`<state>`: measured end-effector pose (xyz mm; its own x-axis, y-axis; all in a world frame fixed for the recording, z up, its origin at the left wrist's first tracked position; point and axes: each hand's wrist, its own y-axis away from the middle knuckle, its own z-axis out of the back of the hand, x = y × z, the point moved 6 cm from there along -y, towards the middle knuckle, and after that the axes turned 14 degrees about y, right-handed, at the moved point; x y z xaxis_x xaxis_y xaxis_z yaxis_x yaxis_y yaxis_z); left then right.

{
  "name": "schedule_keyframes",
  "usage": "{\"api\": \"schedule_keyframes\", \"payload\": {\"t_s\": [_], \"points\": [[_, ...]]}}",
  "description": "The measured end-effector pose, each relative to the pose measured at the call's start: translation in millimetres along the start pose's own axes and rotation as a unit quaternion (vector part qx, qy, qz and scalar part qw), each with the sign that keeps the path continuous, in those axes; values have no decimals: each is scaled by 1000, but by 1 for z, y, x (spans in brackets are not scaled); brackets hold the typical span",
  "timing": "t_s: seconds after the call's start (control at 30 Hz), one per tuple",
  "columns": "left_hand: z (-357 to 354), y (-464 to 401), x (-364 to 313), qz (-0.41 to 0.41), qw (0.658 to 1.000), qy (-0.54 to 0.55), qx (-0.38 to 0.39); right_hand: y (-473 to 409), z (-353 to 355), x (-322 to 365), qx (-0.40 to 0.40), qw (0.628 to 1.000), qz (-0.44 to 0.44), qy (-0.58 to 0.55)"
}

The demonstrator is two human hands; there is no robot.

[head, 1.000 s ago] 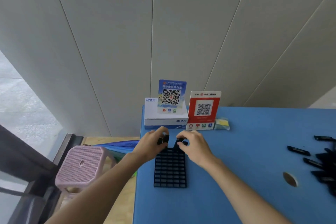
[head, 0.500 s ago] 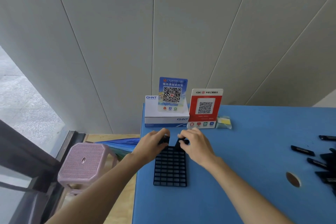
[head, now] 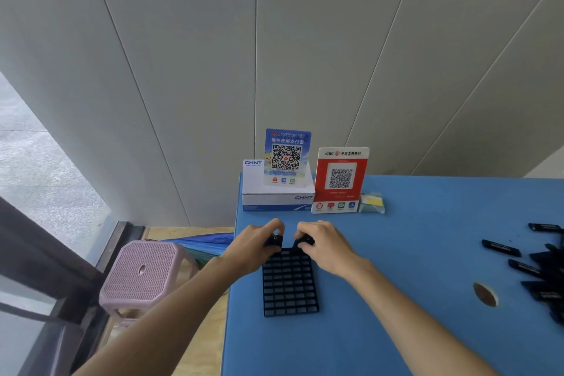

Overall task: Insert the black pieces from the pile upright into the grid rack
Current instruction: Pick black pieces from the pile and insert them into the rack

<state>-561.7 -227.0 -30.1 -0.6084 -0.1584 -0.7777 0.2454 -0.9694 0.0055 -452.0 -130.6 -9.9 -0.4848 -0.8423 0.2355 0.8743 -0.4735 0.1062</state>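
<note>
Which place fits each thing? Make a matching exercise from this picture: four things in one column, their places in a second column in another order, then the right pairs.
Things:
1. grid rack
2. pile of black pieces
3. pink stool
4. white box

Places:
A. on the floor, left of the table
B. at the table's right edge
C. on the table's far left corner
D. just below both hands

Pairs: 1-D, 2-B, 3-A, 4-C

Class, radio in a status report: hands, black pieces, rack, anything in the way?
Left hand and right hand each pinch a black piece at the grid rack far edge. Pile waits right. Nothing blocking.
</note>
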Motion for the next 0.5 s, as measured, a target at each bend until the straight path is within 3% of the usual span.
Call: {"api": "schedule_keyframes", "payload": {"t_s": [0.27, 0.5], "points": [[-15, 26, -11, 25, 998, -56, -2, 39, 4, 5, 9, 1000, -27, -6], [-2, 25, -40, -25, 988, -130, -78, 93, 32, -24, -40, 995, -81, 37]]}}
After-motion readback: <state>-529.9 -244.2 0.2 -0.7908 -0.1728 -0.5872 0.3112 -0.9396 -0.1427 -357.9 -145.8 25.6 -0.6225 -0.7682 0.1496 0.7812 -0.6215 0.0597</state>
